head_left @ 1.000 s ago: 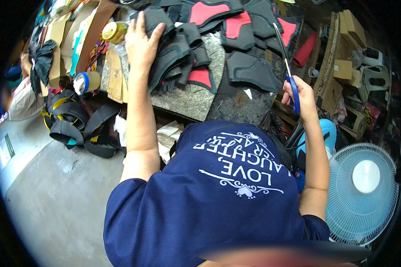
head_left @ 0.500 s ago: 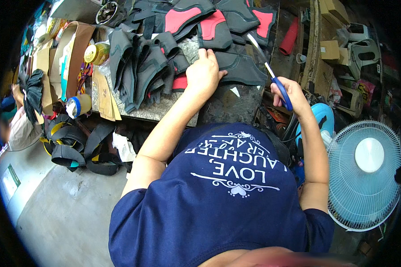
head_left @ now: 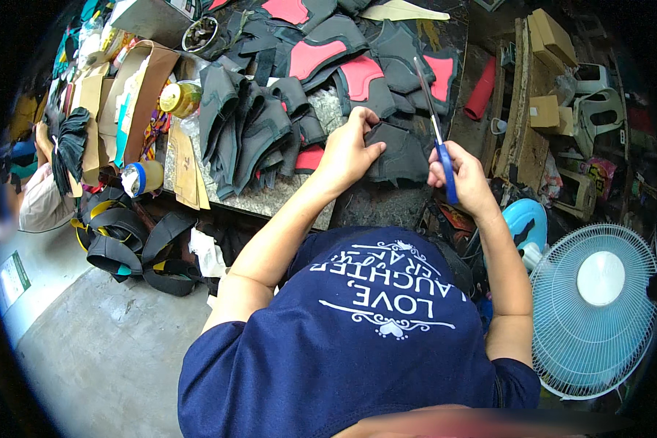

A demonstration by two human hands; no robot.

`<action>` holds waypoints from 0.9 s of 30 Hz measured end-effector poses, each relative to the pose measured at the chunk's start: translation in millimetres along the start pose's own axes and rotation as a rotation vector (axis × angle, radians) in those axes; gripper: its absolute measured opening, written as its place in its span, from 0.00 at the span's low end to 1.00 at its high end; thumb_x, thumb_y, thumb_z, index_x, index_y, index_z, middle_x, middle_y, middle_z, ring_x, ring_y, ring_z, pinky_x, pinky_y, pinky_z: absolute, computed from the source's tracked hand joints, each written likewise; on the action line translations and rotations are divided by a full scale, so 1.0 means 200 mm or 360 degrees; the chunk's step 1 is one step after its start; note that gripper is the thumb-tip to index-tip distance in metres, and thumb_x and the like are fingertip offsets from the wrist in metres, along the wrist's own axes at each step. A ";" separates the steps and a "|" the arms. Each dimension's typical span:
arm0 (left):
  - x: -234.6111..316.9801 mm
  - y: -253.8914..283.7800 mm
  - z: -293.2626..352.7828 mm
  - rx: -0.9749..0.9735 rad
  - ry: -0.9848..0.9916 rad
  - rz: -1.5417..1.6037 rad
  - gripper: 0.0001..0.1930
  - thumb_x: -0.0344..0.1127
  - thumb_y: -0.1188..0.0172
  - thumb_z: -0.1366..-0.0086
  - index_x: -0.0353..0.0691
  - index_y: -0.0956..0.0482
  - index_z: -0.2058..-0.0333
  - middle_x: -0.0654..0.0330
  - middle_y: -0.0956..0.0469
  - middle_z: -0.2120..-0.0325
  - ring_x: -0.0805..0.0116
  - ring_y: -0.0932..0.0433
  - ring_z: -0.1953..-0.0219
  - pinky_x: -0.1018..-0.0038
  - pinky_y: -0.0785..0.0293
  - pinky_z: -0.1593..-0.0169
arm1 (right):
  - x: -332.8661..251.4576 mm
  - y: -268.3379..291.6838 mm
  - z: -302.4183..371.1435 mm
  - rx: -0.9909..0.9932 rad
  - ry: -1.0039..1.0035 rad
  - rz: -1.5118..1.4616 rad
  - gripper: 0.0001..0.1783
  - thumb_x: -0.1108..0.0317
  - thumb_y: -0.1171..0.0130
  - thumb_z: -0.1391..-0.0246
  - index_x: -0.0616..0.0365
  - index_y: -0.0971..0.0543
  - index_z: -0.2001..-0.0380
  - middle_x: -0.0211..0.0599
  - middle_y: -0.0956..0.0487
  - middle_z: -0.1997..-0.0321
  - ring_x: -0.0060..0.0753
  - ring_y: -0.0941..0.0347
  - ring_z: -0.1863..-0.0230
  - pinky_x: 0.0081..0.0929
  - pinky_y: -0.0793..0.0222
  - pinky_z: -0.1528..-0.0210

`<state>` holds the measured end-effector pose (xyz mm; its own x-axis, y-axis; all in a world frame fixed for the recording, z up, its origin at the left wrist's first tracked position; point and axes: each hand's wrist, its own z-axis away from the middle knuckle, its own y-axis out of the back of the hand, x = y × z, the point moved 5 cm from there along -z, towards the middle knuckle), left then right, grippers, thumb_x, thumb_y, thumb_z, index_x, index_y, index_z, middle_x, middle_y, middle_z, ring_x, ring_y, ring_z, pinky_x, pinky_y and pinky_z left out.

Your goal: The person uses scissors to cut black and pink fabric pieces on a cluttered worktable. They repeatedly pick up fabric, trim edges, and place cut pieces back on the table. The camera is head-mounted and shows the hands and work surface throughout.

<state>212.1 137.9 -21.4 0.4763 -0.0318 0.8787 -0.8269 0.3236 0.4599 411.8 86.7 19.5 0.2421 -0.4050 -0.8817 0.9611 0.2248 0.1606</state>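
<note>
My left hand [head_left: 349, 152] is curled at the left end of a dark grey fabric piece [head_left: 400, 155], its thumb and fingers closed about that edge. My right hand [head_left: 461, 174] holds a pair of scissors [head_left: 446, 171] by the blue handles, the long blades pointing away from me just right of the piece. Beyond lie more dark grey cut pieces, some with a red patch [head_left: 362, 77]. Left of my left hand, a pile of folded dark pieces [head_left: 248, 131] rests on a speckled slab [head_left: 252, 202].
Jars [head_left: 179, 99], a cardboard box [head_left: 147, 95] and brown templates [head_left: 185, 168] stand at left. Black straps [head_left: 117, 237] hang below the slab. A white-and-blue fan [head_left: 598, 314] stands right, near a blue stool [head_left: 525, 223]. Another person's arm [head_left: 44, 142] shows far left.
The scissors have moved left, blades more upright. My left hand, earlier flat over the grey piece, is now curled at its end; the piece looks shorter. A small white scrap no longer shows.
</note>
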 end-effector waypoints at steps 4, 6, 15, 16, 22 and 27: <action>-0.02 0.08 -0.03 0.0115 0.0154 0.0803 0.24 0.25 0.38 0.47 0.37 0.33 0.51 0.62 0.27 0.73 0.78 0.29 0.73 0.79 0.30 0.66 | -0.07 -0.06 -0.04 -0.0070 0.0090 -0.0077 0.12 0.63 0.39 0.44 0.60 0.28 0.67 0.28 0.25 0.75 0.17 0.29 0.76 0.17 0.33 0.72; -0.04 0.13 -0.04 0.0162 0.0199 0.0843 0.22 0.25 0.40 0.45 0.37 0.33 0.50 0.64 0.27 0.74 0.79 0.31 0.74 0.80 0.31 0.68 | -0.07 -0.06 -0.06 -0.0292 0.0049 -0.0021 0.12 0.60 0.45 0.41 0.58 0.28 0.65 0.30 0.25 0.79 0.17 0.30 0.77 0.14 0.35 0.73; -0.04 0.23 0.08 0.0237 0.0121 0.0213 0.22 0.23 0.40 0.45 0.39 0.32 0.50 0.61 0.25 0.77 0.74 0.26 0.74 0.77 0.30 0.67 | 0.10 -0.03 -0.04 -0.0869 -0.0731 0.0012 0.26 0.45 0.50 0.40 0.60 0.26 0.73 0.38 0.22 0.83 0.24 0.25 0.82 0.18 0.30 0.79; -0.03 0.22 0.08 0.0248 0.0132 0.0198 0.22 0.24 0.40 0.45 0.39 0.32 0.51 0.58 0.24 0.77 0.68 0.24 0.74 0.74 0.29 0.67 | 0.10 -0.04 -0.05 -0.0875 -0.0746 0.0036 0.26 0.44 0.50 0.40 0.60 0.26 0.73 0.38 0.22 0.83 0.25 0.25 0.83 0.18 0.30 0.79; 0.01 0.25 0.11 0.0364 0.0046 0.0177 0.20 0.24 0.40 0.45 0.39 0.32 0.53 0.56 0.24 0.77 0.67 0.25 0.78 0.73 0.29 0.70 | 0.08 -0.12 -0.10 -0.0766 -0.0662 0.0034 0.23 0.48 0.45 0.42 0.57 0.27 0.78 0.30 0.26 0.87 0.20 0.28 0.88 0.13 0.34 0.86; 0.08 0.32 0.13 0.0518 0.0000 0.0310 0.17 0.24 0.39 0.42 0.36 0.32 0.54 0.63 0.25 0.71 0.80 0.28 0.69 0.83 0.30 0.64 | -0.04 -0.14 -0.11 -0.0584 -0.0314 0.0019 0.20 0.50 0.44 0.41 0.58 0.28 0.73 0.29 0.26 0.83 0.19 0.28 0.84 0.14 0.36 0.81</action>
<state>160.0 133.7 25.5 0.3006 0.0005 0.9538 -0.9537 0.0065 0.3006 380.8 103.2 13.1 0.3079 -0.5548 -0.7729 0.8555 0.5168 -0.0302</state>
